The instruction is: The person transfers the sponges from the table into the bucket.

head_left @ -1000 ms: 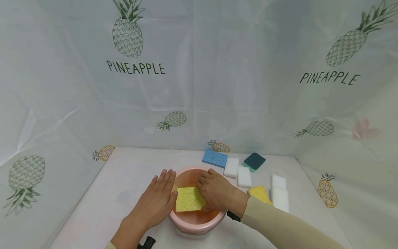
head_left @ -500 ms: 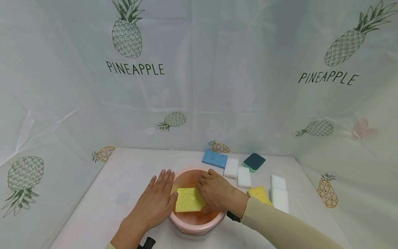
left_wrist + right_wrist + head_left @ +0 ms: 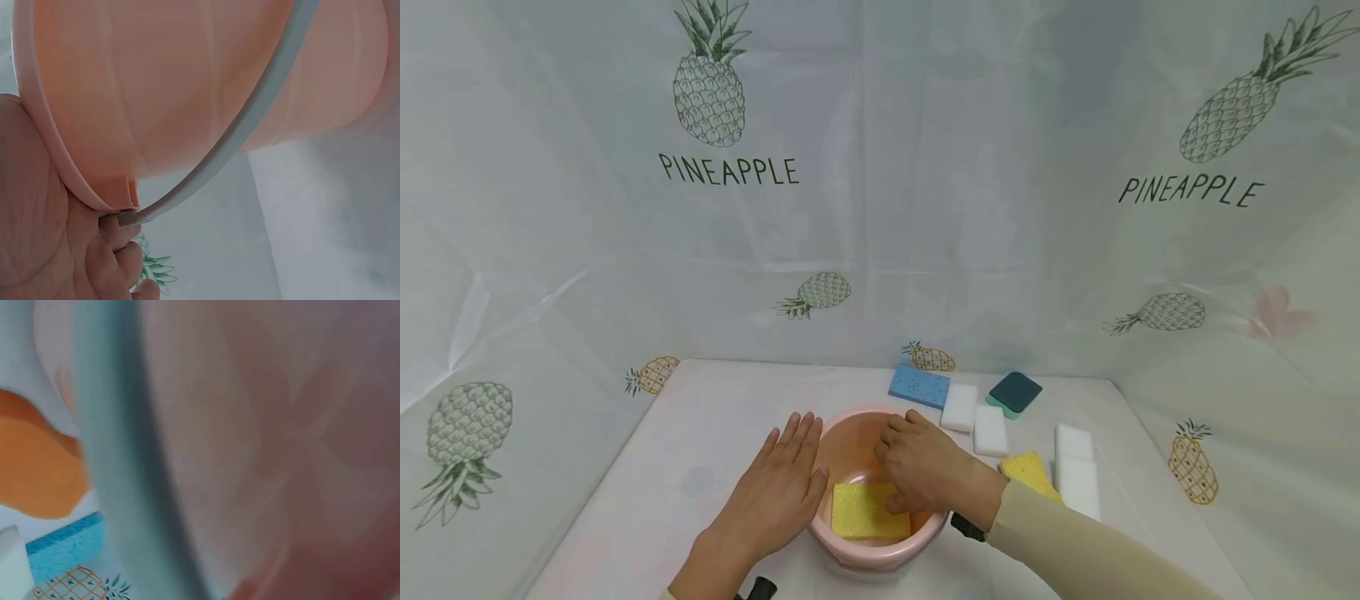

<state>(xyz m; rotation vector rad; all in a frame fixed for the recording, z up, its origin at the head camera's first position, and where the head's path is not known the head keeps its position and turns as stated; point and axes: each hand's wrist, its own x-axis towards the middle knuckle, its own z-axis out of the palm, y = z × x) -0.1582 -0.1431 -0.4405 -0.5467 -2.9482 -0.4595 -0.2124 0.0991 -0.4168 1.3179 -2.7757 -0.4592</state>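
Done: yellow sponge [image 3: 870,511] lies in pink bucket [image 3: 850,552] | left hand [image 3: 778,492] flat, bracing the rim | right hand [image 3: 925,471] pressing sponge, grip unclear | Left: six sponges on table [image 3: 700,433].

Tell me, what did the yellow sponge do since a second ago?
The yellow sponge went down from near the rim to lie lower inside the pink bucket. The right hand is over it with fingers reaching into the bucket; whether they hold it cannot be seen. The left hand stayed flat against the bucket's side, and the sponges on the table did not move.
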